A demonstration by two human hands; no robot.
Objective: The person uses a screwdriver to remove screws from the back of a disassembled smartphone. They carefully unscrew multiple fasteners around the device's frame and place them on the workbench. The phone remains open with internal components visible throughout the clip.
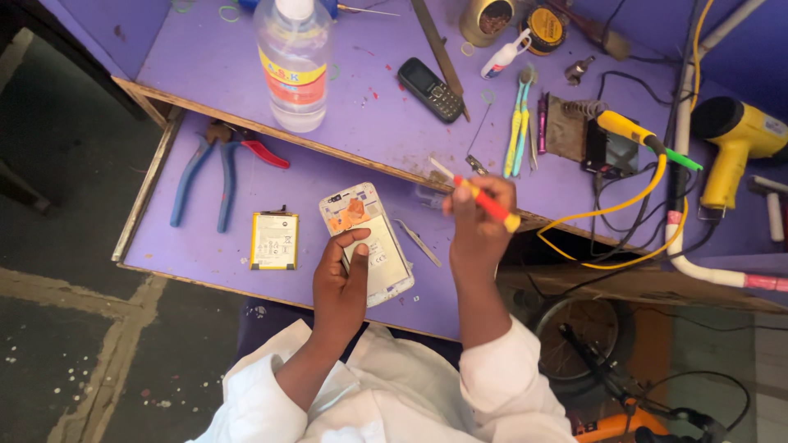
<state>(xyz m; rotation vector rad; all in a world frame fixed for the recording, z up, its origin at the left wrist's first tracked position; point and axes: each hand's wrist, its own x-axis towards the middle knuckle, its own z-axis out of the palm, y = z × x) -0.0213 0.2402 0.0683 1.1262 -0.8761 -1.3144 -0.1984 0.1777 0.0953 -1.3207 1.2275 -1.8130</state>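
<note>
Purple bench (369, 123) fills the view, in 2 levels: an upper top and a lower pull-out shelf (189, 246) jutting toward the person. On the upper top, a yellow heat gun (735, 139) sits at the far right, near a white tube and a tangle of black and yellow cables. A clear plastic bottle (294, 61) with a white cap stands upright near the front edge. Right of it lies a small dark keypad phone (431, 89), then a soldering iron (632, 131) with a yellow handle resting in its stand.

Down on the shelf, blue-handled pliers (201, 176) lie at the left, red-handled cutters touching them. A flat battery (274, 240) with a yellow border lies just beside the opened white phone (369, 242), which rests back-up on the shelf, its insides showing, an orange patch near the top end.

Left hand (343, 283) is on that phone, thumb pressed across its lower half, fingers wrapped under the near edge, holding it. Right hand (478, 226) hovers just right of the phone, fingers closed tight around a red-and-yellow screwdriver (484, 201), its tip pointing up-left over the front edge of the upper top. Metal tweezers (419, 242) lie on the shelf between the 2 hands.
</note>
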